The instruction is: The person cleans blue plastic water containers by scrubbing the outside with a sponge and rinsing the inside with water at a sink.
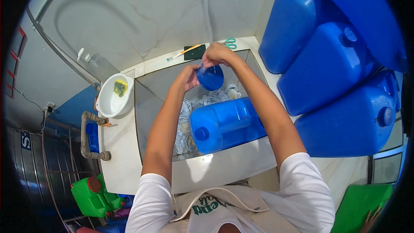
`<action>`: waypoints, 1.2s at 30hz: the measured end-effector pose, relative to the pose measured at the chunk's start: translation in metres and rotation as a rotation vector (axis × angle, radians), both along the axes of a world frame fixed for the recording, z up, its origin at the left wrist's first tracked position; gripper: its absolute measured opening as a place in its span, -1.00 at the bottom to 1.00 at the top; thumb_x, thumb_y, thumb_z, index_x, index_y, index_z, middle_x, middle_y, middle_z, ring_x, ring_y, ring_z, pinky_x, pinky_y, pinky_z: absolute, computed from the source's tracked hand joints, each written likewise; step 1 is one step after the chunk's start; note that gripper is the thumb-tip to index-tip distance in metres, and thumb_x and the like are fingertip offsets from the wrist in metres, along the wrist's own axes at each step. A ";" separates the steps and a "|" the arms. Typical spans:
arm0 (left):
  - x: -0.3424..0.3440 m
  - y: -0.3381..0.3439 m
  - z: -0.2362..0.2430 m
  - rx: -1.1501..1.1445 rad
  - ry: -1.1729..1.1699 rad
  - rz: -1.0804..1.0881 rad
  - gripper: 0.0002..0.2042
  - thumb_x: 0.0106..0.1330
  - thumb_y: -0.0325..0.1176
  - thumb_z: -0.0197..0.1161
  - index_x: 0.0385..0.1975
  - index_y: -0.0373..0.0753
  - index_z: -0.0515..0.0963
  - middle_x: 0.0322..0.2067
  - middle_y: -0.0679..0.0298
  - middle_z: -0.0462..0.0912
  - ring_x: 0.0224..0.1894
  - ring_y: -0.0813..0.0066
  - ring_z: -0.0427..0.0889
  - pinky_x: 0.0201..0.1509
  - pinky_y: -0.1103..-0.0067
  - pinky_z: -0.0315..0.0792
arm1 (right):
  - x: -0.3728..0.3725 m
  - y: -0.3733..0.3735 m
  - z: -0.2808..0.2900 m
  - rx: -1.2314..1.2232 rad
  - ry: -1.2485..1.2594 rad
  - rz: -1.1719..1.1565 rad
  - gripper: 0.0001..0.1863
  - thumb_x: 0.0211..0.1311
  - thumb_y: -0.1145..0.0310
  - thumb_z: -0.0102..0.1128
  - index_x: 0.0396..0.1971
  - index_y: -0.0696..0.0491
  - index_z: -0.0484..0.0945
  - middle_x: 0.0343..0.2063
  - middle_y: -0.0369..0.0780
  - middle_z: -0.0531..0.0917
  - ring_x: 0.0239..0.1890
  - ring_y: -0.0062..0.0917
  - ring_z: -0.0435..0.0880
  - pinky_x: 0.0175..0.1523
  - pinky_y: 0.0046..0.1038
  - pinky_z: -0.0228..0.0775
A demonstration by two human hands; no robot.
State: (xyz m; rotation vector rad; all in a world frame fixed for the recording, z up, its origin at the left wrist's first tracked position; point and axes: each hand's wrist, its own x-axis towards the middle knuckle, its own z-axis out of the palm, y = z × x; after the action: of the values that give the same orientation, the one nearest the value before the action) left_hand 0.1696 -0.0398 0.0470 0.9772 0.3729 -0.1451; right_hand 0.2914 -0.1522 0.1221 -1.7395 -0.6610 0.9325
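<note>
Over the tiled basin [153, 103], both hands meet at a round blue lid [211, 79], large and dish-like. My left hand [189, 77] grips its left edge with curled fingers. The fingers of my right hand [217, 55] are pinched at the lid's upper rim; a small pale bit shows there, too blurred to name. Below the lid, a blue jerrycan [215, 125] lies on its side in the basin, partly covered by my right forearm. Under and beside it are white, coiled or ribbed pieces [185, 110], whose kind I cannot make out.
Several large blue jerrycans [319, 64] crowd the right side. A white bowl [113, 103] with a yellow-green sponge [120, 88] and a clear pump bottle [101, 66] stand left. A toothbrush [183, 52] and green-handled scissors [230, 43] lie on the back ledge. Another person's hand [371, 221] shows lower right.
</note>
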 end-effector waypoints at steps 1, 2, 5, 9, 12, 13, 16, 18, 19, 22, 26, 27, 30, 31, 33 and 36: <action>0.004 -0.005 0.003 -0.001 0.000 -0.007 -0.77 0.30 -0.33 -0.12 -0.25 -0.34 0.43 -0.31 0.15 0.58 -0.35 0.45 0.63 -0.24 0.50 0.58 | 0.004 0.000 0.002 -0.091 -0.073 0.068 -0.82 0.07 0.57 -0.09 -0.46 0.31 0.53 -0.55 -0.06 0.59 -0.57 -0.40 0.63 -0.45 -0.47 0.56; 0.007 -0.009 0.006 0.016 0.000 0.010 -0.76 0.30 -0.31 -0.10 -0.22 -0.33 0.43 -0.29 0.16 0.59 -0.33 0.46 0.63 -0.23 0.49 0.58 | 0.006 -0.001 0.002 -0.092 -0.072 0.061 -0.82 0.07 0.57 -0.09 -0.46 0.31 0.53 -0.55 -0.06 0.59 -0.57 -0.40 0.63 -0.45 -0.47 0.56; 0.007 -0.005 0.008 0.064 0.016 0.011 -0.73 0.29 -0.25 -0.04 -0.14 -0.28 0.42 -0.27 0.21 0.59 -0.29 0.48 0.63 -0.22 0.46 0.58 | 0.003 0.005 0.009 -0.200 -0.627 0.394 -0.81 0.04 0.58 -0.09 -0.46 0.30 0.54 -0.53 -0.06 0.61 -0.56 -0.40 0.64 -0.46 -0.47 0.55; 0.026 -0.029 0.014 0.218 0.003 -0.049 -0.67 0.25 -0.10 0.08 -0.10 -0.16 0.44 -0.27 0.32 0.60 -0.31 0.55 0.62 -0.26 0.49 0.59 | 0.023 -0.006 0.010 -0.178 -0.466 0.074 -0.79 0.02 0.52 -0.07 -0.49 0.25 0.58 -0.58 -0.14 0.61 -0.58 -0.49 0.61 -0.53 -0.51 0.45; 0.019 -0.008 0.009 0.331 0.146 -0.007 -0.63 0.20 -0.04 0.15 -0.09 -0.11 0.44 -0.26 0.37 0.59 -0.36 0.59 0.60 -0.34 0.51 0.56 | 0.001 0.001 0.026 -0.055 -0.167 0.065 -0.77 0.04 0.48 -0.08 -0.45 0.21 0.60 -0.54 -0.16 0.61 -0.60 -0.52 0.60 -0.54 -0.51 0.40; 0.020 -0.008 0.010 0.333 0.147 -0.011 -0.63 0.20 -0.04 0.15 -0.09 -0.11 0.44 -0.26 0.37 0.59 -0.36 0.59 0.60 -0.34 0.51 0.56 | 0.002 -0.001 0.031 -0.113 -0.243 0.103 -0.77 0.04 0.48 -0.07 -0.43 0.22 0.59 -0.52 -0.17 0.61 -0.57 -0.53 0.60 -0.52 -0.52 0.40; 0.021 -0.009 0.015 0.498 0.164 -0.018 -0.76 0.20 -0.16 0.20 -0.20 -0.09 0.52 -0.33 0.38 0.60 -0.40 0.60 0.57 -0.31 0.51 0.50 | 0.004 -0.007 0.032 -0.088 -0.342 0.144 -0.77 0.01 0.48 -0.03 -0.38 0.20 0.59 -0.49 -0.15 0.61 -0.50 -0.50 0.62 -0.45 -0.48 0.43; 0.021 -0.013 0.016 0.947 -0.074 0.007 -0.85 0.13 -0.33 0.24 -0.34 -0.19 0.59 -0.49 0.34 0.62 -0.47 0.45 0.57 -0.26 0.50 0.49 | 0.010 -0.016 0.018 -0.006 -0.375 0.150 -0.75 -0.01 0.47 -0.02 -0.34 0.19 0.59 -0.49 -0.13 0.62 -0.47 -0.45 0.63 -0.40 -0.44 0.44; 0.018 -0.016 0.016 0.948 -0.074 0.007 -0.85 0.13 -0.33 0.24 -0.34 -0.19 0.59 -0.49 0.34 0.62 -0.47 0.45 0.57 -0.26 0.50 0.49 | 0.010 -0.023 0.003 0.000 -0.750 0.285 -0.75 0.00 0.46 0.01 -0.29 0.14 0.58 -0.49 -0.14 0.60 -0.40 -0.39 0.60 -0.29 -0.40 0.43; 0.014 -0.036 0.029 1.675 -0.279 0.018 -0.79 0.11 -0.41 0.19 -0.24 -0.27 0.57 -0.24 0.07 0.61 -0.12 0.08 0.55 0.15 0.39 0.28 | 0.019 -0.054 -0.038 0.028 -1.390 0.371 -0.71 0.01 0.42 0.06 -0.21 0.04 0.57 -0.46 -0.15 0.55 -0.31 -0.28 0.54 -0.09 -0.33 0.37; -0.021 -0.042 0.030 2.178 -0.546 0.307 -0.72 0.06 -0.51 0.15 -0.18 -0.27 0.53 -0.08 -0.03 0.49 -0.03 -0.04 0.45 0.14 0.30 0.28 | -0.004 -0.059 -0.042 0.141 -1.640 0.315 -0.67 -0.03 0.44 0.05 -0.18 -0.01 0.57 -0.39 -0.16 0.48 -0.15 -0.28 0.47 0.08 -0.26 0.26; -0.026 -0.057 0.034 2.003 -0.496 0.277 -0.75 0.07 -0.48 0.15 -0.20 -0.29 0.52 -0.11 -0.03 0.50 -0.05 -0.03 0.46 0.07 0.29 0.32 | -0.006 -0.062 -0.044 0.137 -1.643 0.315 -0.67 -0.03 0.44 0.05 -0.18 -0.01 0.57 -0.39 -0.16 0.48 -0.15 -0.28 0.47 0.08 -0.26 0.26; -0.050 -0.124 0.041 1.618 -0.228 -0.118 -0.74 0.11 -0.35 0.15 -0.24 -0.32 0.50 -0.22 -0.04 0.53 -0.17 0.01 0.52 -0.14 0.24 0.40 | -0.019 -0.066 -0.046 0.069 -1.534 0.326 -0.69 0.01 0.44 0.01 -0.20 -0.03 0.59 -0.40 -0.17 0.47 -0.20 -0.29 0.47 -0.10 -0.28 0.30; -0.060 -0.156 0.058 1.609 -0.241 -0.324 -0.74 0.14 -0.29 0.12 -0.27 -0.35 0.49 -0.28 0.01 0.54 -0.28 0.02 0.55 -0.19 0.24 0.42 | -0.016 -0.071 -0.050 0.065 -1.504 0.259 -0.69 0.00 0.44 0.01 -0.21 -0.04 0.59 -0.40 -0.17 0.46 -0.22 -0.29 0.47 -0.15 -0.30 0.28; -0.085 -0.187 0.037 1.651 -0.505 -0.350 -0.73 0.13 -0.29 0.14 -0.27 -0.35 0.45 -0.35 0.00 0.54 -0.39 0.03 0.56 -0.28 0.25 0.45 | -0.026 -0.061 -0.052 0.091 -1.479 0.226 -0.69 0.00 0.45 0.02 -0.22 -0.04 0.60 -0.41 -0.18 0.45 -0.23 -0.30 0.46 -0.21 -0.31 0.26; -0.109 -0.198 0.017 1.878 -0.579 -0.274 -0.72 0.13 -0.27 0.16 -0.27 -0.32 0.40 -0.37 0.00 0.53 -0.44 0.06 0.57 -0.37 0.29 0.48 | -0.039 -0.053 -0.054 0.124 -1.420 0.368 -0.67 -0.04 0.48 0.04 -0.21 -0.04 0.59 -0.39 -0.17 0.44 -0.22 -0.30 0.45 -0.19 -0.32 0.26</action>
State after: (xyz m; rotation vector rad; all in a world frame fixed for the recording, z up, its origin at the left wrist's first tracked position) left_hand 0.0608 -0.2378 0.0643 2.8247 -0.3257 0.3388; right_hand 0.2523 -0.2048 0.0685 -2.0144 -1.9095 -0.3147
